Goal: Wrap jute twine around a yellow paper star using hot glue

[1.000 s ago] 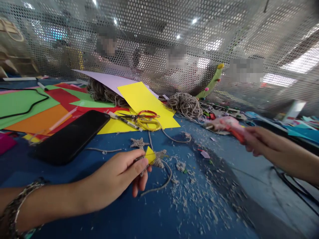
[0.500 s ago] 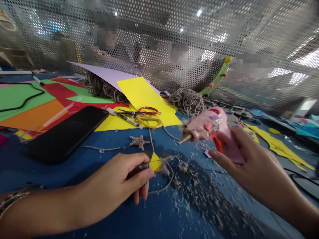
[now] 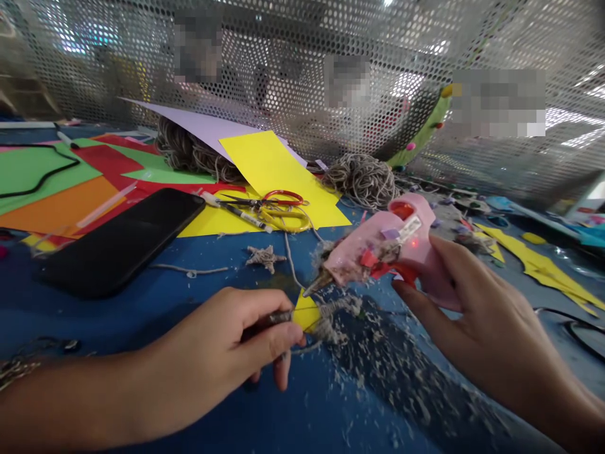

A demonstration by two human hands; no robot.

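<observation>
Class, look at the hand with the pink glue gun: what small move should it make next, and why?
Probably ease the tip of the glue gun down onto the yellow piece. The right hand holds the nozzle close over its upper edge, while the left hand pinches the piece steady.

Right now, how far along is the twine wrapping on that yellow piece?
Done: one small twine star lies finished on the blue table. In hand: the left hand pinches the yellow piece; the right hand holds the pink glue gun, nozzle just above it. Left: twine covers only its right tip; most yellow shows bare, so wrapping looks early.
</observation>
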